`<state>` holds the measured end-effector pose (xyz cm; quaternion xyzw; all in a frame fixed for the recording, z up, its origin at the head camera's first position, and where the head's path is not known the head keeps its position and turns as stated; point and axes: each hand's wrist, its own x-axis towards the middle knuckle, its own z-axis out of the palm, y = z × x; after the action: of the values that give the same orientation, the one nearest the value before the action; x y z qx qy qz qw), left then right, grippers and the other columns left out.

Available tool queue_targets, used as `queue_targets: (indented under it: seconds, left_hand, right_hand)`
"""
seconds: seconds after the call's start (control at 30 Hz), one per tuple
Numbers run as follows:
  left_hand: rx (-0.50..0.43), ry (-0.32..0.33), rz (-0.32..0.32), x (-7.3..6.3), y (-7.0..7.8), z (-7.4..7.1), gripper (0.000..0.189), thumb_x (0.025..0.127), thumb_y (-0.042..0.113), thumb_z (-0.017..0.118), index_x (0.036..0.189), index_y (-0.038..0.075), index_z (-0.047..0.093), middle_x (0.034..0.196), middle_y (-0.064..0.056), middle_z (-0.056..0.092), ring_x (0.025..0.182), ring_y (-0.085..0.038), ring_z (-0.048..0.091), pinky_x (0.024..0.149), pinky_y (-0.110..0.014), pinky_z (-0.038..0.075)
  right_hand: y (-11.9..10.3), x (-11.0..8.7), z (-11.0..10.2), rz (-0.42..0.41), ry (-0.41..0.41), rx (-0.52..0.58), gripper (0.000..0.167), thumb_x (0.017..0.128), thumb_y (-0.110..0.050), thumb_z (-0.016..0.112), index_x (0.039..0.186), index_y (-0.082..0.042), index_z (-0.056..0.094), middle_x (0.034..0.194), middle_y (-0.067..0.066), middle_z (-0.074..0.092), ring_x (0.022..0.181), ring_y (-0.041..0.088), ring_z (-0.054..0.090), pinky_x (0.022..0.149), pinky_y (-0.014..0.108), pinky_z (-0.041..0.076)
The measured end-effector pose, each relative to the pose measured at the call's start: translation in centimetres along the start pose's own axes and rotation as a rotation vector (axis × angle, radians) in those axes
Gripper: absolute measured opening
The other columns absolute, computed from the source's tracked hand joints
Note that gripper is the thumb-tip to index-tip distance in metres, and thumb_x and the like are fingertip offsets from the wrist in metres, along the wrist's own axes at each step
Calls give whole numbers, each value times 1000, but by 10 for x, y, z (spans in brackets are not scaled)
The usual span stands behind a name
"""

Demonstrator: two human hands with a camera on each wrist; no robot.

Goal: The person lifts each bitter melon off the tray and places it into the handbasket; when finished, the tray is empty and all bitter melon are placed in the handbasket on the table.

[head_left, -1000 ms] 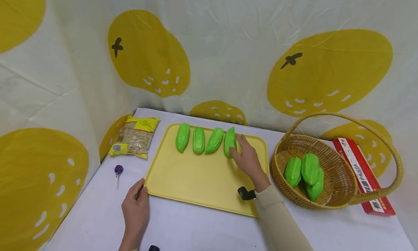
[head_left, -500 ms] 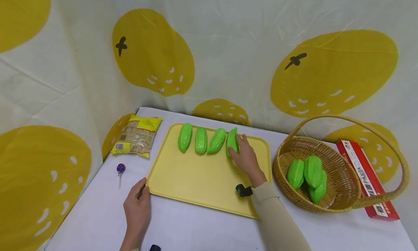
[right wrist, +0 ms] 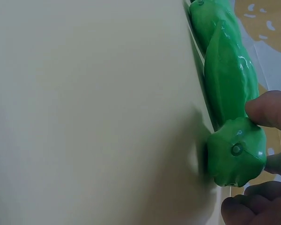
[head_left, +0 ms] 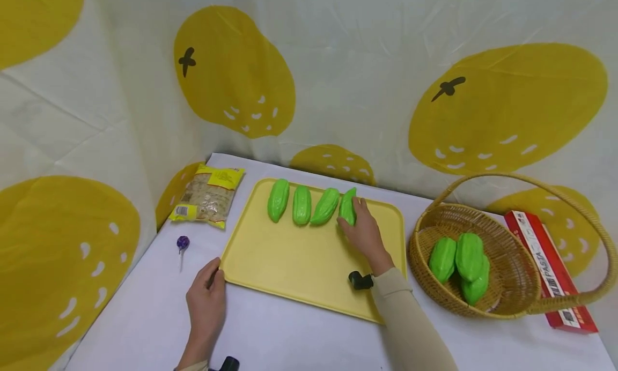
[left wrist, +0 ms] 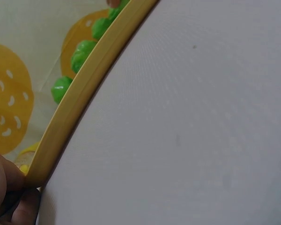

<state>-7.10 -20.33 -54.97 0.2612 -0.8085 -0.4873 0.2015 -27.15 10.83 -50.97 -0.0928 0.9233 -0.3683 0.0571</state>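
Note:
My left hand (head_left: 206, 296) pinches the near left corner of a yellow tray (head_left: 289, 264); the left wrist view shows its fingers at the tray's rim (left wrist: 65, 115). Along the tray's far side lie several bright green, ridged bitter melons, such as the leftmost one (head_left: 278, 200) and a slanted one (head_left: 325, 206). My right hand (head_left: 364, 234) holds the rightmost bitter melon (head_left: 346, 207) between thumb and fingers. In the right wrist view this bitter melon (right wrist: 236, 152) is seen end-on, low over the tray, close beside its neighbour (right wrist: 227, 75).
A wicker basket (head_left: 422, 277) with a tall handle stands right of the tray, holding 3 green bitter melons (head_left: 468, 256). Behind it lies a red pasta box (head_left: 550, 269). Left of the tray are a yellow-labelled food bag (head_left: 210, 195) and a purple lollipop (head_left: 183, 243).
The head view has shifted slightly, so everything sits a little further right. Both hands keep their places at the tray corner and the rightmost bitter melon.

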Motion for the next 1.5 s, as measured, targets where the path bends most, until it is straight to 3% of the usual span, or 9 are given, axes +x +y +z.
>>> queue_targets:
  seconds: [0.17,0.3,0.47,0.7,0.93,1.03,1.2,1.4,1.5]
  left_hand:
    - [9,-9,-16,0,3,0,38,103,4,54,140,1,59,143,-17,61,136,-32,57,103,-11,50]
    - [10,-14,-33,0,3,0,38,103,5,54,141,1,59,143,-17,61,137,-31,56,109,-34,49]
    - [7,-11,-29,-1,3,0,38,103,4,54,140,1,59,143,-17,61,137,-31,56,102,-4,47]
    - [19,-23,-52,0,5,-1,39,103,5,53,142,2,58,145,-16,60,138,-30,55,109,-31,50]
    - [4,-13,-30,-1,4,-1,38,102,3,54,140,0,59,142,-18,61,136,-32,56,90,12,33]
    - [7,-4,-29,-1,4,-1,38,102,3,54,139,0,60,141,-18,62,136,-32,57,90,12,34]
    - [25,-7,-35,-1,3,1,38,102,4,54,140,1,60,142,-16,62,135,-31,57,103,-8,49]
    - [4,17,-5,-1,1,1,37,101,1,56,137,-1,62,139,-18,64,133,-32,59,88,13,33]
    - [3,24,-10,-1,2,0,37,100,1,56,137,-1,62,139,-18,64,133,-32,59,88,13,33]
  right_hand:
    - [-1,2,1,-11,1,15,85,100,-34,62,162,-1,15,169,28,8,149,48,32,119,62,41]
    - [0,2,3,-14,8,19,85,100,-31,63,162,1,14,168,30,10,147,49,35,117,62,42]
    - [0,1,4,-30,29,21,83,99,-26,64,161,3,17,167,28,18,144,46,41,116,59,45]
    - [-3,-6,-3,-43,54,18,81,99,-24,64,160,3,19,167,27,21,141,45,45,113,58,47]
    - [-11,-19,-15,-58,58,7,81,99,-26,63,161,1,19,166,28,20,142,46,43,114,58,47]
    - [-15,-24,-20,-80,72,7,82,99,-26,65,161,0,19,167,27,19,142,46,44,114,58,47]
    - [-26,-35,-32,-133,110,15,82,98,-25,66,161,-1,20,167,26,19,140,46,46,111,58,49]
    - [-37,-51,-47,-181,136,12,81,99,-26,65,162,-2,20,168,23,19,139,45,47,108,59,51]
    - [-41,-58,-52,-210,150,28,81,99,-26,66,162,-2,20,168,22,19,143,45,43,111,59,50]
